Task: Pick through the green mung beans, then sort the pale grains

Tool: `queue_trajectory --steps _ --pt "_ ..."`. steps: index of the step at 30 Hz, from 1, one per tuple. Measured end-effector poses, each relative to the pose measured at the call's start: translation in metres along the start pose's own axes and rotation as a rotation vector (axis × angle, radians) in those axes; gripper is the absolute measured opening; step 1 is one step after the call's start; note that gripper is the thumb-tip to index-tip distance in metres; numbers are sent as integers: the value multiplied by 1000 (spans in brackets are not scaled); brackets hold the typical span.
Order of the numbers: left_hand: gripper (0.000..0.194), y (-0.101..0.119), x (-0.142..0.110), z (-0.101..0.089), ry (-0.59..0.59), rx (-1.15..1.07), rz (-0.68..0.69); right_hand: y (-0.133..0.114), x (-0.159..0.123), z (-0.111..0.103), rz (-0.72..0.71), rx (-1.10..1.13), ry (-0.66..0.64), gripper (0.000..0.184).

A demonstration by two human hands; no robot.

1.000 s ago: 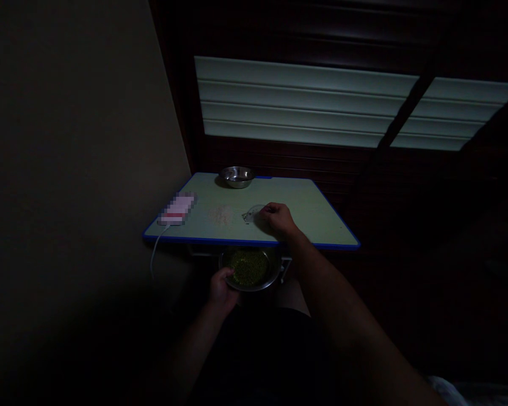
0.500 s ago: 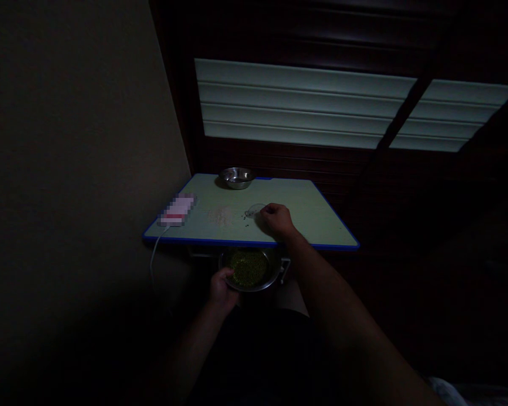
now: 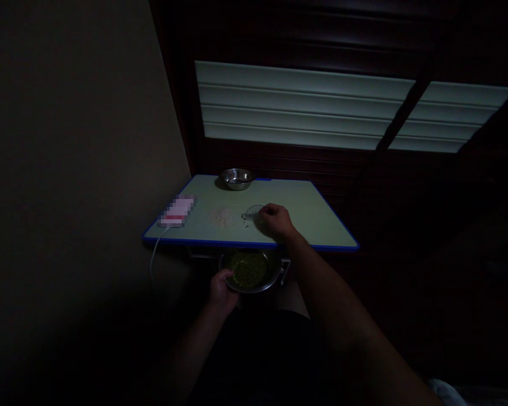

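Note:
My left hand (image 3: 222, 292) grips the left rim of a metal bowl (image 3: 257, 290), thumb over the edge. Small green grains like mung beans (image 3: 249, 268) lie in this bowl, held below the table's front edge. Over the table, my right hand (image 3: 277, 219) has its fingers pinched together; whatever is between them is too dark to make out. Just left of those fingers is a clear round dish or lid (image 3: 254, 211), partly hidden by the hand. A few dark bits (image 3: 244, 217) lie at its left side. Further left a patch of pale grains (image 3: 221, 217) is spread on the tabletop.
The small pale-green table (image 3: 309, 208) has a blue edge. At its back stands a second metal bowl (image 3: 237, 179). A phone-like object (image 3: 178, 211), blurred out, lies at the left with a white cable (image 3: 153, 256) hanging down. Dark slatted doors (image 3: 296, 107) rise behind.
My right hand has shifted very slightly left beside the clear dish. Dark bits near it lie a little differently. My left hand and the bowl of green grains stay put.

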State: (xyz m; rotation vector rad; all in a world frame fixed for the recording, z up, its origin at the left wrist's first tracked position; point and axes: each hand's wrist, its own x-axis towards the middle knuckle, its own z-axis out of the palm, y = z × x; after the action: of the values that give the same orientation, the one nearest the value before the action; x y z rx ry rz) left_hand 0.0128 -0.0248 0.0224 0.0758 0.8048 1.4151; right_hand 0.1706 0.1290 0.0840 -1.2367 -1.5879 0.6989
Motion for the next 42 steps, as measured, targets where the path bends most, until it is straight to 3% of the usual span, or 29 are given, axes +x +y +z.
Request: queue_trajectory --steps 24,42 --pt "45 -1 0 0 24 -1 -11 -7 -3 -2 27 -5 7 13" --pt "46 0 -3 3 23 -8 -2 -4 -1 -1 26 43 -61 19"
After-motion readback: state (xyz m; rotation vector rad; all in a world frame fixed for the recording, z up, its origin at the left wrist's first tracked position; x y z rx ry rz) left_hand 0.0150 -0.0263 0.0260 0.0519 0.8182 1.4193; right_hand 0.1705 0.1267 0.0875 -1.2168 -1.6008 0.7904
